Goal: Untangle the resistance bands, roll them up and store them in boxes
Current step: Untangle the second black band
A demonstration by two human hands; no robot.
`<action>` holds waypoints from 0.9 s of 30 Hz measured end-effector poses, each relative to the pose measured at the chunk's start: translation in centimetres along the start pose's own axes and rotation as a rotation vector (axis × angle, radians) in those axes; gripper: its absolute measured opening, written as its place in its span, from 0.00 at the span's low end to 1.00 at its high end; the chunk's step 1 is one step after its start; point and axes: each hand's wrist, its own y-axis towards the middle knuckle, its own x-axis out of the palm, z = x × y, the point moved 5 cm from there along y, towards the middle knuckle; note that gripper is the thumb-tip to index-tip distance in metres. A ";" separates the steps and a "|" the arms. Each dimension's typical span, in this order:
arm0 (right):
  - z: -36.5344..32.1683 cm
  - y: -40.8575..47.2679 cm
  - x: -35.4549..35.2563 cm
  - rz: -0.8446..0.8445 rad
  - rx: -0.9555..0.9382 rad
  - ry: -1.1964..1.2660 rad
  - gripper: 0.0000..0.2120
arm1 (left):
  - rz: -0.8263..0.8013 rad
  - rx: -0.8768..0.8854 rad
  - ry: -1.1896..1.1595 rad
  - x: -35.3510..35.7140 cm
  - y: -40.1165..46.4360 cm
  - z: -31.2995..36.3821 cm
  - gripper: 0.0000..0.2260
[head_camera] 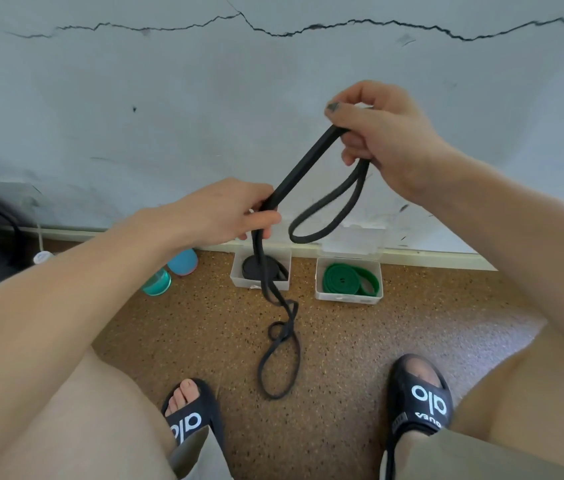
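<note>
Person's sandalled feet (pixel 422 400) on speckled floor (pixel 360 341). Black resistance band (pixel 278 341) dangles there, tail twisted. Left hand (pixel 232 216) pinches it mid-length; right hand (pixel 377 133) grips the top, short loop hanging. Looks soft, light, grippy: hold near the twist. Beyond, boxes: rolled black band (pixel 256 266), rolled green band (pixel 346 278), against wall (pixel 169 98).

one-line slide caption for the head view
Both hands hold a tangled black resistance band above two filled boxes.
</note>
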 end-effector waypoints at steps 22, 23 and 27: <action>5.1 -2.4 -1.5 -0.390 0.382 -0.577 0.28 | 0.178 0.130 0.009 -2.0 -1.8 2.0 0.07; 4.6 -2.5 0.1 -0.403 0.341 -0.463 0.28 | 0.168 0.135 0.009 -1.8 -1.6 2.1 0.07; 2.7 -3.8 6.0 -0.527 0.171 -0.268 0.27 | 0.118 0.177 0.028 -0.8 -1.1 3.2 0.06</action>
